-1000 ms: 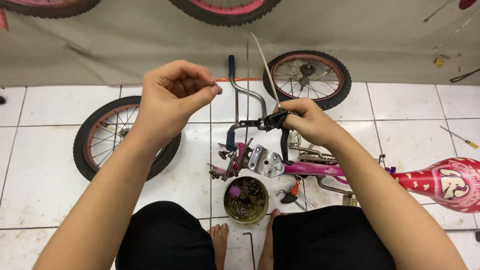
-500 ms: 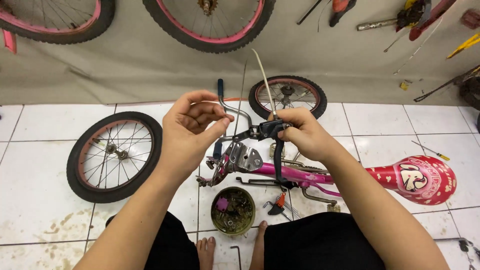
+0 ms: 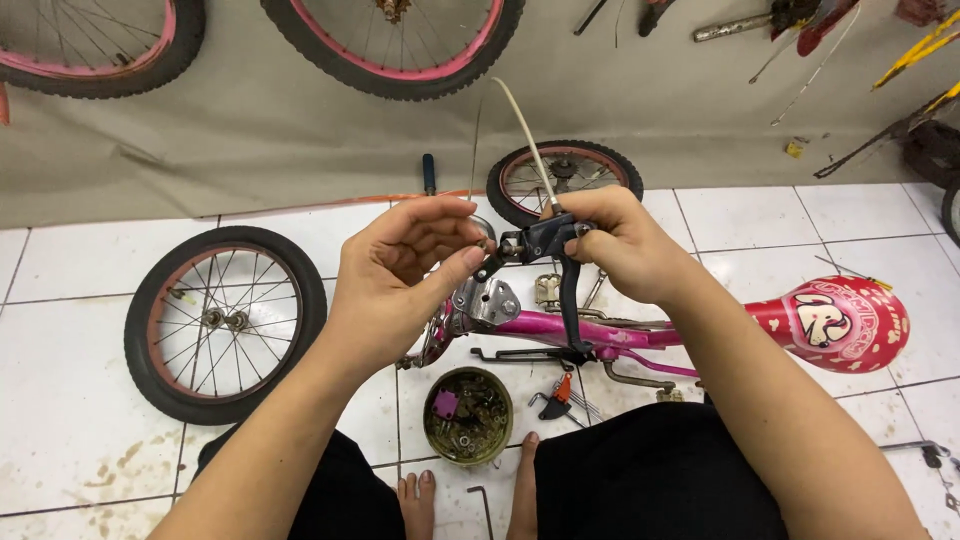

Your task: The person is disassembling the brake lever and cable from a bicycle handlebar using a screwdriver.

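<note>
Right hand [image 3: 622, 245]: fingers curled and clamped around the body of a black brake lever [image 3: 548, 262], held up above the floor at mid-frame. The lever blade hangs downward from the clamp body. A pale cable housing [image 3: 520, 125] rises from the top of the lever body and arcs up and left.

Left hand [image 3: 405, 265]: thumb and fingertips drawn together in a pinch just beside the left end of the lever. Whether they hold a small part or the bare cable end cannot be told; a thin wire [image 3: 476, 140] stands up just above the pinch. The two hands are near each other, not touching.

Directly below the hands: a small pink bicycle frame [image 3: 560, 330] lying on its side on the white tiled floor [image 3: 70, 330], with a grey metal bracket [image 3: 487, 300] at its near end and a red printed saddle [image 3: 835, 322] off to the right.

Left of the frame, a loose wheel [image 3: 222, 322] with black tyre and pinkish rim lies flat. A smaller wheel [image 3: 563, 172] lies beyond the hands.

Near the person's bare feet: a round tin [image 3: 467, 415] filled with nuts and small hardware, and a red-handled tool [image 3: 560, 395] just beside it on the right.

Far edge: a grey cloth [image 3: 250, 120] with two larger wheels and scattered hand tools on it.
</note>
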